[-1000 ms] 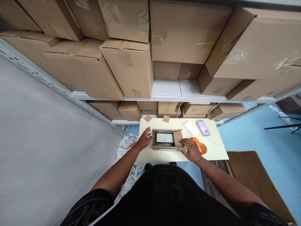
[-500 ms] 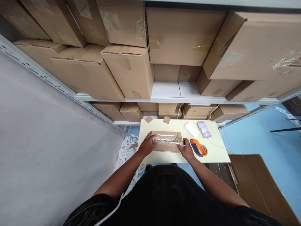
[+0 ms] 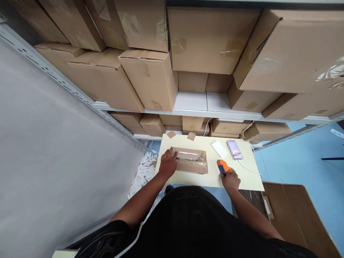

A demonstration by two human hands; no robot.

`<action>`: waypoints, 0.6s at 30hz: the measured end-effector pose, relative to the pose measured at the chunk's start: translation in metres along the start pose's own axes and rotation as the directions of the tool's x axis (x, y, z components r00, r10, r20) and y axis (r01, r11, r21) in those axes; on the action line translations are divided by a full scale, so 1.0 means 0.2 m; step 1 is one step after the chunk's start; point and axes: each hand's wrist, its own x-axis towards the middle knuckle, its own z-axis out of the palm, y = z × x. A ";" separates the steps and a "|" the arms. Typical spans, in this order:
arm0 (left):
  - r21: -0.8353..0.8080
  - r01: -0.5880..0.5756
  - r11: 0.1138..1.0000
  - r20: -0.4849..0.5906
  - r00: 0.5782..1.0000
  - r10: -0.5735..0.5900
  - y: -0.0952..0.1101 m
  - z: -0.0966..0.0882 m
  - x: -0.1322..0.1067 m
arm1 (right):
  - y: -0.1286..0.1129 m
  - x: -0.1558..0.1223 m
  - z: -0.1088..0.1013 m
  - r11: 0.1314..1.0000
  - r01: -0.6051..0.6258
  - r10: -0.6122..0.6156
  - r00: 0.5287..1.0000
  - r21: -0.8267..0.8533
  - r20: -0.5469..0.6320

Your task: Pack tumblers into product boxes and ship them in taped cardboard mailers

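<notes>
The left hand [image 3: 168, 163] rests half-open on one brown, shiny-taped box [image 3: 191, 165]. The right hand [image 3: 231, 181] seemingly grips one tape dispenser [image 3: 223, 166].

From here I see an orange tape dispenser [image 3: 224, 166] with a dark-blue side, and a brown carton [image 3: 190, 167] under clear shiny tape [image 3: 189, 160]. My feed shows a pale-yellow tabletop [image 3: 193, 181], black shirt [image 3: 185, 225] and light-blue floor [image 3: 276, 165].

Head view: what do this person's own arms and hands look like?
Left hand and right hand are gloveless; the black shirt is short-sleeved, with faint grey markings on its left sleeve. A white cable runs along the shirt's left side.
</notes>
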 end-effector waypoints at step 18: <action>-0.558 0.244 0.793 0.209 0.966 -0.150 0.05 -0.12 0.15 | -0.45 -0.10 -0.69 0.529 0.389 -0.439 0.886 0.754 -0.149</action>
